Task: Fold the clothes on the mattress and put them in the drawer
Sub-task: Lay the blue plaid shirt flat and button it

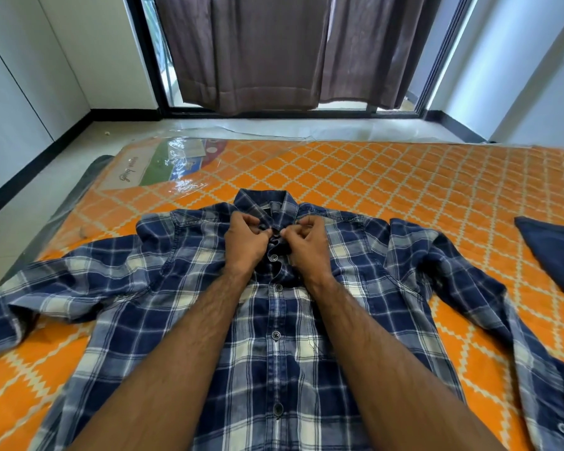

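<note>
A blue and white plaid shirt (163, 307) lies face up on the orange patterned mattress (388, 177), collar away from me and both sleeves spread out. My left hand (246, 244) pinches the placket just below the collar, at the top button. My right hand (306, 245) pinches the opposite edge of the placket at the same spot. The lower buttons down the front look fastened.
A dark blue garment (554, 255) lies at the mattress's right edge. Clear plastic wrap and a label (176, 164) cover the far left corner. Tiled floor (46, 177) lies to the left; dark curtains (274, 50) hang over a glass door behind.
</note>
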{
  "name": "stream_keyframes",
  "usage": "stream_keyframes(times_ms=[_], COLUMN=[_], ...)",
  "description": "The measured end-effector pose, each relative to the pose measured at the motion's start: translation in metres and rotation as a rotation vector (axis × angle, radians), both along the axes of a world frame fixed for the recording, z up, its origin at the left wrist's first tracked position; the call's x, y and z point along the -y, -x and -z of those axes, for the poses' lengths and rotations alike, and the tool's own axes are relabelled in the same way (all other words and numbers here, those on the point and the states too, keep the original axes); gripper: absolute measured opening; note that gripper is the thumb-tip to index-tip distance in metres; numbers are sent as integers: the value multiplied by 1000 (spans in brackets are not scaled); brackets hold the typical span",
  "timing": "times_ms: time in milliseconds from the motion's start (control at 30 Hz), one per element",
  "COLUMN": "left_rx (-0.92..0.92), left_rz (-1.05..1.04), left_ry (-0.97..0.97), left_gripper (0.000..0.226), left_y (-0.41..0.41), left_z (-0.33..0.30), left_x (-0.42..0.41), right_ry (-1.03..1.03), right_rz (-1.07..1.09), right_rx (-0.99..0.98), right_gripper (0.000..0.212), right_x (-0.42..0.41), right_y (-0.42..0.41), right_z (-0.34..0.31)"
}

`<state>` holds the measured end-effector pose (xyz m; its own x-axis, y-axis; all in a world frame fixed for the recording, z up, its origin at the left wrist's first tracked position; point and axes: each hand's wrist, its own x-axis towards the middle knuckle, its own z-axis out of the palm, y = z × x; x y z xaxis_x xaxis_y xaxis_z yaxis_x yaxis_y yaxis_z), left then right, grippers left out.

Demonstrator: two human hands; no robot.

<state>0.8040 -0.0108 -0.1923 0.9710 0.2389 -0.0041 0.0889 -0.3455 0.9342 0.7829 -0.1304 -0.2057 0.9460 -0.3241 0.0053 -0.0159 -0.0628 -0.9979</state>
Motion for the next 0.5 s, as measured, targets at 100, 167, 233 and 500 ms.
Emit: stream_keyframes(times_ms=[100,167,233,500], left_rx=[-52,-20,133,-198], left_rz=[30,92,123,49], left_ry=[114,114,-157,-1045], left_gripper=[14,11,19,83], left_y=[1,0,-2,-4], left_z=[-8,-16,-20,-45], left_x=[-6,-18,-40,-167], right_ry=[-202,-89,69,394], right_rz=[65,55,4,-218], right_rx=[30,24,5,-36], right_gripper=[14,15,16,11], right_x=[2,1,-3,-8], right_y=[-1,-2,-1,18], right_z=[-1,0,-1,-20])
